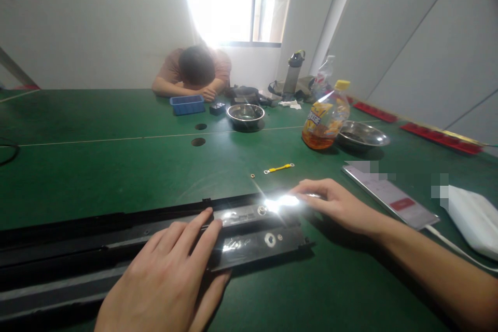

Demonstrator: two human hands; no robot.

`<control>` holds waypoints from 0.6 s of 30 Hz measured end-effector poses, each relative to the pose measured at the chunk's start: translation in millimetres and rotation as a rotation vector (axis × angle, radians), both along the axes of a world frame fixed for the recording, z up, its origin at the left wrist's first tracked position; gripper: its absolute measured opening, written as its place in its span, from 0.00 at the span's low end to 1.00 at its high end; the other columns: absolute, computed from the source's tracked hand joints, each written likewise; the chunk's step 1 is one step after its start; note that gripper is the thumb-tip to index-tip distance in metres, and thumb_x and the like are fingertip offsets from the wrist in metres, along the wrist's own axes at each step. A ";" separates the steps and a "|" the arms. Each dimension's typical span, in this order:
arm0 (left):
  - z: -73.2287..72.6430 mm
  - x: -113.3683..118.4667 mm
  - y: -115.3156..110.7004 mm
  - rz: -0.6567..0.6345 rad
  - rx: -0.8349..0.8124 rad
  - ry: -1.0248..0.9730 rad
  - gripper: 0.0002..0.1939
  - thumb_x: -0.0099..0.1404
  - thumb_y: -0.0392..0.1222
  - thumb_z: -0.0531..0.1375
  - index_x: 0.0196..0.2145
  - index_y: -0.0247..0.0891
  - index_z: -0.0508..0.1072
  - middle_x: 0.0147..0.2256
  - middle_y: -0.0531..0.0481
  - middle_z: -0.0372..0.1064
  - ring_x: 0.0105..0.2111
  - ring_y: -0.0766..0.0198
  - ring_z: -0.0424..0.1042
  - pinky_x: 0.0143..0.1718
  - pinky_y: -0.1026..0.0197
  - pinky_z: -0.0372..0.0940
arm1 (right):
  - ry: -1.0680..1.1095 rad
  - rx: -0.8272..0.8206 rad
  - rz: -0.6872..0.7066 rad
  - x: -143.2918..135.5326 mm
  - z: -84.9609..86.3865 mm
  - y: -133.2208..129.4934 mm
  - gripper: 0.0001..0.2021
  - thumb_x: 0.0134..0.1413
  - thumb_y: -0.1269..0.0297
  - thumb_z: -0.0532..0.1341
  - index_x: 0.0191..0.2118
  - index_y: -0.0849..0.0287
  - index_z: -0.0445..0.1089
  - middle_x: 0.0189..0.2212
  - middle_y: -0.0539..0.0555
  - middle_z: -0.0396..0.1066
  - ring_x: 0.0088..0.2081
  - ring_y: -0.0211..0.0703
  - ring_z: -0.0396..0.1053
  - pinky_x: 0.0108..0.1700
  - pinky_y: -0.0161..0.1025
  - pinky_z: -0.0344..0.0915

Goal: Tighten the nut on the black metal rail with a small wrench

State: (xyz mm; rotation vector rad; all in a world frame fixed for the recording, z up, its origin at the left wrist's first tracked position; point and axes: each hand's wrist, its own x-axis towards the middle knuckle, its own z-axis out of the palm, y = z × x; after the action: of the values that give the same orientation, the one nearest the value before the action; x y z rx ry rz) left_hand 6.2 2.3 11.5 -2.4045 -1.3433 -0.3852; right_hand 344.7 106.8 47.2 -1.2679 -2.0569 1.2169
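A long black rail (116,249) with shiny metal strips lies across the near left part of the table. My left hand (167,270) lies over it, fingers on top and thumb along the near edge, gripping it. At the rail's right end, my right hand (330,202) is closed in a pinch. Strong glare there hides most of what its fingertips hold; a sliver of shiny metal shows between them. A metal nut or stud (261,210) and a white washer-like ring (270,239) sit on the rail. Beyond it lie a small brass ring (252,176) and a yellow lead with ring terminals (279,168).
A phone (392,197) with a white cable and a white object (472,220) lie at right. Farther back stand a drink bottle (324,119), steel bowls (246,115) and a blue bin (187,106). Across the table a person (194,70) rests head on arms.
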 end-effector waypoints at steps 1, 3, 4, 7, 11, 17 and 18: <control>0.0 -0.2 0.0 0.002 -0.001 0.000 0.32 0.67 0.57 0.61 0.64 0.42 0.69 0.63 0.44 0.72 0.50 0.49 0.76 0.49 0.46 0.72 | -0.001 0.001 0.002 -0.1 -0.1 0.0 0.22 0.66 0.44 0.63 0.50 0.56 0.85 0.50 0.59 0.82 0.53 0.58 0.76 0.57 0.50 0.68; -0.3 -0.6 0.0 0.001 0.004 -0.001 0.32 0.67 0.57 0.61 0.64 0.42 0.69 0.63 0.44 0.72 0.50 0.49 0.76 0.48 0.46 0.72 | -0.006 0.003 0.007 -0.2 -0.7 0.1 0.23 0.66 0.43 0.63 0.50 0.56 0.84 0.50 0.59 0.82 0.52 0.58 0.76 0.56 0.50 0.68; -0.6 -0.8 0.1 0.000 0.004 -0.001 0.32 0.67 0.58 0.61 0.64 0.42 0.69 0.63 0.44 0.73 0.50 0.49 0.76 0.48 0.46 0.72 | -0.010 0.005 0.011 -0.1 -1.1 0.2 0.23 0.66 0.43 0.63 0.50 0.56 0.84 0.50 0.60 0.82 0.52 0.59 0.76 0.56 0.50 0.68; -1.6 -1.2 0.5 0.000 0.003 -0.001 0.32 0.67 0.58 0.61 0.64 0.42 0.69 0.63 0.44 0.72 0.50 0.49 0.76 0.48 0.45 0.72 | -0.019 0.013 0.017 0.4 -1.9 0.7 0.24 0.66 0.42 0.63 0.51 0.57 0.84 0.50 0.60 0.82 0.52 0.59 0.76 0.56 0.51 0.69; -2.3 -0.7 1.1 0.002 0.009 0.004 0.32 0.67 0.58 0.60 0.64 0.43 0.69 0.63 0.45 0.72 0.50 0.49 0.76 0.48 0.45 0.73 | -0.012 0.015 0.013 1.5 -0.6 1.4 0.25 0.64 0.40 0.64 0.50 0.56 0.85 0.49 0.60 0.82 0.51 0.60 0.77 0.55 0.51 0.69; -1.8 -1.0 1.6 -0.010 0.023 0.005 0.32 0.67 0.58 0.61 0.64 0.42 0.69 0.62 0.44 0.73 0.50 0.49 0.77 0.47 0.45 0.74 | 0.022 -0.012 -0.017 1.1 0.5 1.8 0.23 0.63 0.41 0.65 0.47 0.55 0.85 0.48 0.60 0.83 0.51 0.60 0.77 0.55 0.51 0.69; -1.8 -1.1 1.7 -0.007 0.023 0.006 0.33 0.67 0.58 0.61 0.64 0.42 0.69 0.63 0.45 0.73 0.50 0.49 0.77 0.47 0.45 0.74 | 0.019 -0.011 -0.017 0.5 0.0 1.6 0.23 0.64 0.42 0.65 0.48 0.56 0.85 0.49 0.60 0.82 0.52 0.60 0.77 0.56 0.51 0.69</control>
State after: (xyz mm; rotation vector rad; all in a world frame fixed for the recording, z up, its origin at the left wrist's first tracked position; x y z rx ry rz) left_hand 5.1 4.0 9.7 -2.3910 -1.3209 -0.3926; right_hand 345.2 108.4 47.1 -1.2717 -2.0238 1.2301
